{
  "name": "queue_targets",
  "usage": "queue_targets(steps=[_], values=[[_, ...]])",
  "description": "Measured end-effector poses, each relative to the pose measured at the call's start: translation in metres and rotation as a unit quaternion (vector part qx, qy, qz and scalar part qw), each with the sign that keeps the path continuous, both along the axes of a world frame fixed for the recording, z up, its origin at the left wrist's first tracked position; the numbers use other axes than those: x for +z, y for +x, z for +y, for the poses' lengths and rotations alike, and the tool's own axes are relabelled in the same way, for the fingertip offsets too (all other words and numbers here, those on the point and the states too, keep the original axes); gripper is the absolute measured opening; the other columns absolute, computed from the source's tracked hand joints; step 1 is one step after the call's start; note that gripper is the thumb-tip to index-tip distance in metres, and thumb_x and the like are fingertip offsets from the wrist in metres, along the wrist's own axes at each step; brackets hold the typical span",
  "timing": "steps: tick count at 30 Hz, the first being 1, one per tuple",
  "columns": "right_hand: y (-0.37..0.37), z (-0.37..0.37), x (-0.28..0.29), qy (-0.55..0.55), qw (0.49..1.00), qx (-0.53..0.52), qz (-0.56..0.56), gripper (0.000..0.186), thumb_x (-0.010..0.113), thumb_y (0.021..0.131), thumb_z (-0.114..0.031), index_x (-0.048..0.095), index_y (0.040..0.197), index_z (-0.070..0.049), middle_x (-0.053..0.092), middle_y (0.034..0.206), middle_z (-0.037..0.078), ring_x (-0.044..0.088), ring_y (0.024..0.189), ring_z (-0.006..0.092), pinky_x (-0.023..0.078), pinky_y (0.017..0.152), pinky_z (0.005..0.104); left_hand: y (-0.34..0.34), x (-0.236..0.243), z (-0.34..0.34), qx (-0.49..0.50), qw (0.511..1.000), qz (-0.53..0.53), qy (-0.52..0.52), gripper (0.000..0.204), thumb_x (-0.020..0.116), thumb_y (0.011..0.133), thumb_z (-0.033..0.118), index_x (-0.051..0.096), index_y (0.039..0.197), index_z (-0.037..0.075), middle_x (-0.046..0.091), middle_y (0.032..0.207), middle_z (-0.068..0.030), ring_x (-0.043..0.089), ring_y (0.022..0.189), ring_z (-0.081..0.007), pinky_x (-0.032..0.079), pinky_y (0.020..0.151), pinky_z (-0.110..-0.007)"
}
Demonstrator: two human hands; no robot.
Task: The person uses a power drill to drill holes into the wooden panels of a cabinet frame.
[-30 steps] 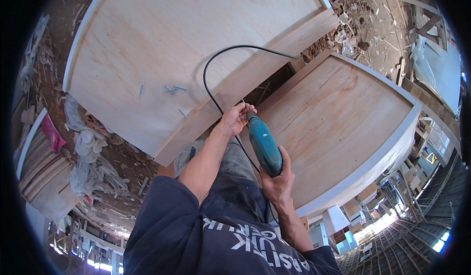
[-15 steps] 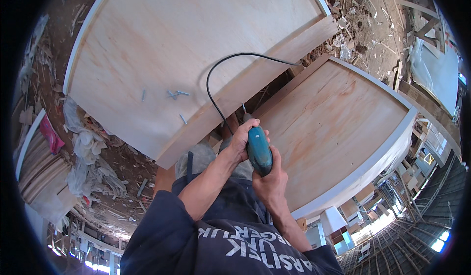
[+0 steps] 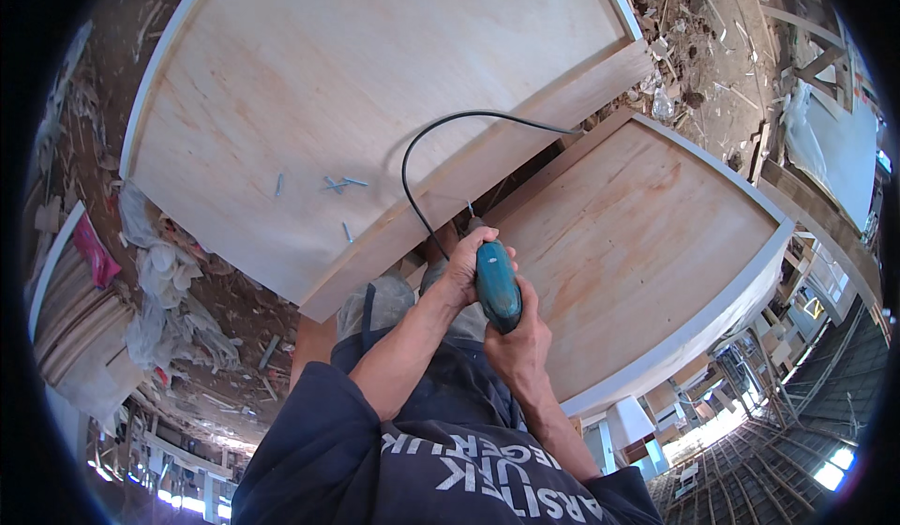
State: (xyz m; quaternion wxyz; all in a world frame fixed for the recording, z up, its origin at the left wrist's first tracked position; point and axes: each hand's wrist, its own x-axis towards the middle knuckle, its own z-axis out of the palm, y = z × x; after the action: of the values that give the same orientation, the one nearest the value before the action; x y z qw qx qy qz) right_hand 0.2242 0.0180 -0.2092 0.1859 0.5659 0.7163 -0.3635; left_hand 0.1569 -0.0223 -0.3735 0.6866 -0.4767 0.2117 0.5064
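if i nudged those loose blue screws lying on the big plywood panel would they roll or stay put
The blue screws are small and probably light, so a nudge would likely scatter them. Their round shanks suggest they would roll, likely curving around their heads. The plywood panel looks smooth and bare, so little would stop them sliding.

We see no packages, labels, signs or screens here. The only lettering is white print on the dark shirt (image 3: 487, 473), at the lower edge.
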Motion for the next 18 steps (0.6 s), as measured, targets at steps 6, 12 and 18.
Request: queue_targets(steps=[6, 12, 18], values=[[0.0, 0.006, -0.009, -0.001, 1.0, -0.004, 0.014, 0.068, 0.069, 0.075, 0.001, 0.043, 0.137, -0.007, 0.069, 0.104, 0.028, 0.069, 0.094, 0.0466, 0.058, 0.078, 0.0485, -0.003, -0.004, 0.006, 0.0, 1.0, 0.008, 0.003, 0.031, 0.066, 0.084, 0.033, 0.054, 0.098, 0.009, 0.065, 0.089, -0.0156, 0.066, 0.072, -0.0296, 0.058, 0.064, -0.043], [0.0, 0.008, -0.016, 0.002, 1.0, 0.005, 0.014, 0.069, 0.07, 0.074, 0.0, 0.044, 0.137, -0.007, 0.069, 0.103, 0.028, 0.069, 0.093, 0.0468, 0.058, 0.077, 0.0488, -0.004, -0.007, 0.008, -0.006, 1.0, 0.005, -0.011, 0.033, 0.066, 0.083, 0.034, 0.053, 0.095, 0.006, 0.065, 0.088, -0.0156, 0.066, 0.072, -0.0291, 0.058, 0.063, -0.042], [-0.002, 0.009, -0.023, 0.004, 1.0, 0.009, 0.009, 0.068, 0.07, 0.074, 0.001, 0.045, 0.137, -0.006, 0.068, 0.102, 0.029, 0.069, 0.093, 0.0472, 0.058, 0.076, 0.0487, -0.005, -0.013, 0.009, 0.003, 1.0, 0.016, -0.019, 0.032, 0.067, 0.083, 0.033, 0.054, 0.096, 0.007, 0.065, 0.089, -0.0156, 0.066, 0.072, -0.0298, 0.058, 0.063, -0.043]])
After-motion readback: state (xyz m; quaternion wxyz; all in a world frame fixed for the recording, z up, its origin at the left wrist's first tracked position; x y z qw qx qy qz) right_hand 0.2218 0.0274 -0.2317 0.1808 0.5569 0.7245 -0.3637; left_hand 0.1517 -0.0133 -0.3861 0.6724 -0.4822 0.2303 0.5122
